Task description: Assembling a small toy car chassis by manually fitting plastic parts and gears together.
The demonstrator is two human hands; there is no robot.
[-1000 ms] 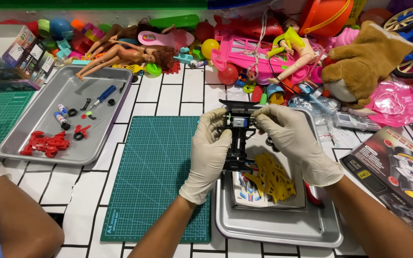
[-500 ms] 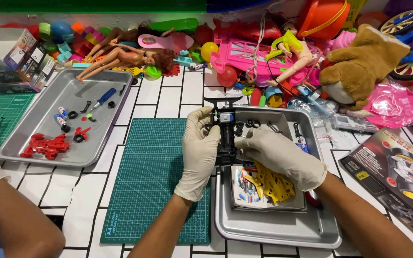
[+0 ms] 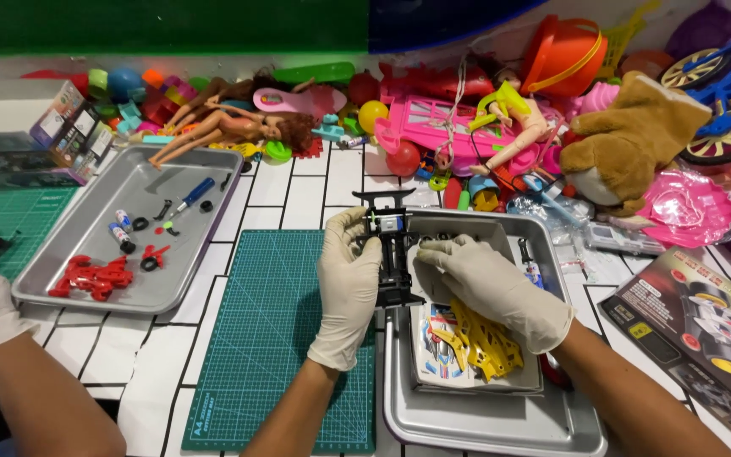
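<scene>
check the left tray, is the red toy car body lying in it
Yes, the red toy car body lies at the near left corner of the left metal tray, apart from both gloved hands.

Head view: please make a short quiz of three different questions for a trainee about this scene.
1. True or false: both the left hand and the right hand touch the black toy car frame.
2. What lies under the frame's right side? A) steel tray B) green mat C) plush bear
3. What colour are the parts in the left tray?

Key: 1 true; 2 A; 3 red.
</scene>
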